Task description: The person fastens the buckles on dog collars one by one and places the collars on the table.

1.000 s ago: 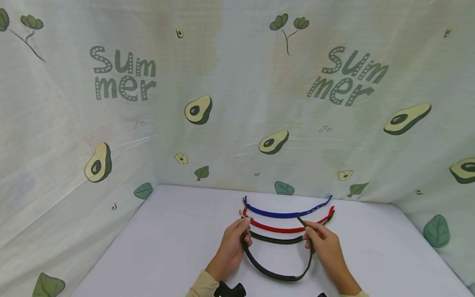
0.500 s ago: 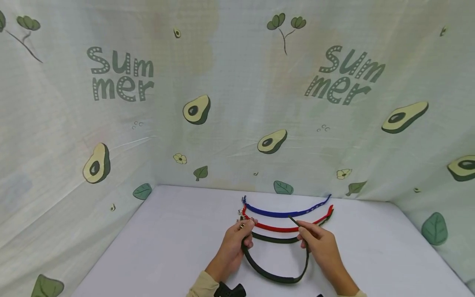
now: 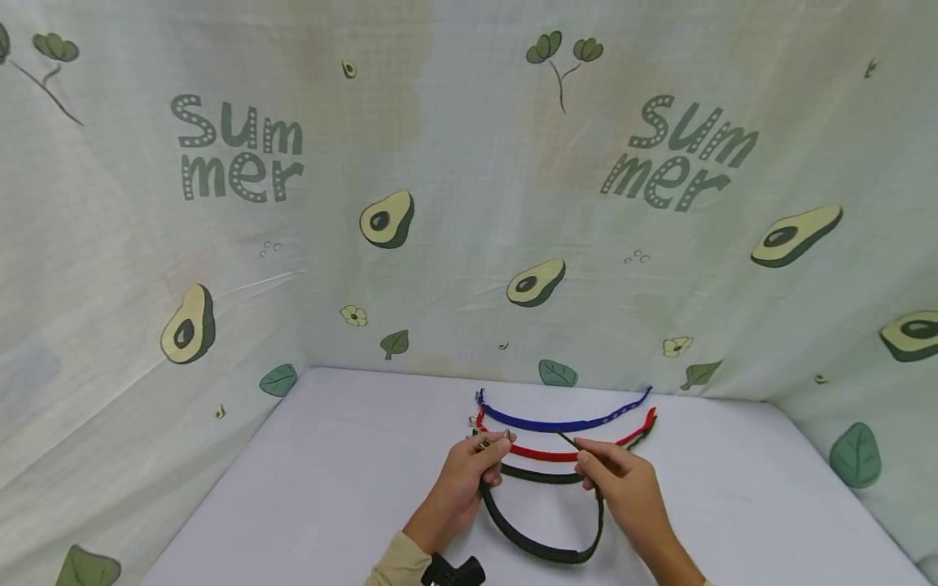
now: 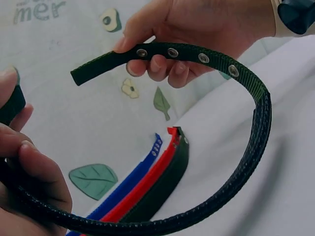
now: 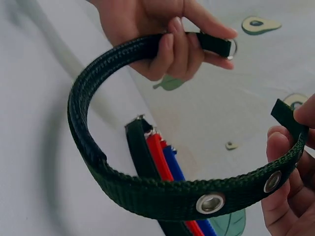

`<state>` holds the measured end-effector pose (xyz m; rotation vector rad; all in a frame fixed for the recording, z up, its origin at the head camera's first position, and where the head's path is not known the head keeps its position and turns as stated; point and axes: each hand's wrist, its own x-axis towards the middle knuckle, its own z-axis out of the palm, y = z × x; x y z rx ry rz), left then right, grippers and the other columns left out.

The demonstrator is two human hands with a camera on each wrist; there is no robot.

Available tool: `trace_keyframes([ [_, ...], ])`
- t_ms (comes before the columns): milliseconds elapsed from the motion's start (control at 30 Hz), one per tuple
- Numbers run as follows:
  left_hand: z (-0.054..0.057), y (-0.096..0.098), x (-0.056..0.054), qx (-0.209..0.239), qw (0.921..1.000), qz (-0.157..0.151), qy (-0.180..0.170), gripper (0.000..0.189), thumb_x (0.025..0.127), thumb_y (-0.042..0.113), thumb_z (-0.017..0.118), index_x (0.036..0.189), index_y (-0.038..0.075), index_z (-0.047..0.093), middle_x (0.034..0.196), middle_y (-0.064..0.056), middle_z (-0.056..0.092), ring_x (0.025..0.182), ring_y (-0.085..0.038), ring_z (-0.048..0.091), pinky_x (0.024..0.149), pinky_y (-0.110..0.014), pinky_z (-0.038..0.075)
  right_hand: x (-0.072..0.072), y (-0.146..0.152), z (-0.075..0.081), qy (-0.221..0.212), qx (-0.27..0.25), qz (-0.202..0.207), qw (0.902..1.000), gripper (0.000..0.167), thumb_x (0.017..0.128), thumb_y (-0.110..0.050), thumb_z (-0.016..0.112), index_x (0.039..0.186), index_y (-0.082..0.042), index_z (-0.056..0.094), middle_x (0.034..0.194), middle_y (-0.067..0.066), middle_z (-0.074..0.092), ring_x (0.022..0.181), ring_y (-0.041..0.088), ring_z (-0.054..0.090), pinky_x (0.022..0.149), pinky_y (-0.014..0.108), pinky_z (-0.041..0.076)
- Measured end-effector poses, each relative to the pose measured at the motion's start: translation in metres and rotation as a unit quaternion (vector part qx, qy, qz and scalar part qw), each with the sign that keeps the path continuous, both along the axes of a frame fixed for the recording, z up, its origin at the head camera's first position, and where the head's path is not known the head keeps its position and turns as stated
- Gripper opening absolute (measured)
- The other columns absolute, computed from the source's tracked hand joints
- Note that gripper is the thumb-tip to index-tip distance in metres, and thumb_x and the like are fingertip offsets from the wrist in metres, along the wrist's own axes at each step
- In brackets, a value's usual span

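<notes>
A dark green collar (image 3: 542,553) hangs in a U between my two hands, close above the white table. My left hand (image 3: 462,476) grips its buckle end; brass-coloured metal (image 3: 484,444) shows at the fingers, and a metal ring (image 5: 233,49) in the right wrist view. The free end, with a row of metal eyelets (image 4: 203,58), is pinched by thumb and fingers of my right hand (image 3: 623,480). Its tip (image 4: 81,74) sticks out past that thumb, pointing toward the left hand, with a gap between the two ends.
Behind the hands, a blue collar (image 3: 557,426), a red collar (image 3: 550,456) and another dark green collar (image 3: 542,474) lie in a stacked row of arcs on the white table (image 3: 352,472). A printed cloth (image 3: 454,146) hangs behind the table.
My right hand has moved left with the eyelet end, nearer the left hand, and the collar's loop has narrowed. More of the buckle metal shows at the left fingers.
</notes>
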<state>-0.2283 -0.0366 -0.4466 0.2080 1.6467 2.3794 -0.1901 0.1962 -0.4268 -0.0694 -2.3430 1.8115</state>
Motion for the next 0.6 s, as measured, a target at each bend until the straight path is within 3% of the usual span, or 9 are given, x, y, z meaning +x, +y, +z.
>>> trace_keyframes([
  [167,0.009,0.003,0.0,-0.032,0.9989,0.009,0.033,0.036,0.093,0.02,0.073,0.119,-0.004,0.068,0.095,-0.002,0.061,0.065,-0.012,0.042,0.065,-0.026,0.041,0.008,-0.006,0.007,0.049,0.023,0.012,0.9985,0.023,0.094,-0.019,0.072,0.115,-0.009,0.075,0.091,0.006,0.072,0.081,0.019,0.068,0.07,0.026,0.055],
  [333,0.019,0.007,0.006,-0.064,0.9959,0.003,0.063,0.036,0.092,0.02,0.074,0.119,-0.004,0.069,0.102,-0.005,0.065,0.069,-0.013,0.046,0.065,-0.024,0.042,0.015,-0.011,0.011,0.097,0.025,0.041,0.9942,0.02,0.094,-0.014,0.071,0.113,-0.008,0.075,0.094,0.004,0.073,0.084,0.018,0.07,0.075,0.026,0.057],
  [600,0.026,0.011,0.014,-0.097,0.9915,0.001,0.087,0.029,0.093,0.019,0.074,0.117,0.003,0.072,0.1,-0.004,0.063,0.072,-0.014,0.049,0.062,-0.024,0.041,0.017,-0.014,0.011,0.141,0.027,0.076,0.9867,0.02,0.093,-0.011,0.072,0.112,-0.009,0.075,0.099,0.004,0.072,0.085,0.018,0.07,0.075,0.026,0.057],
])
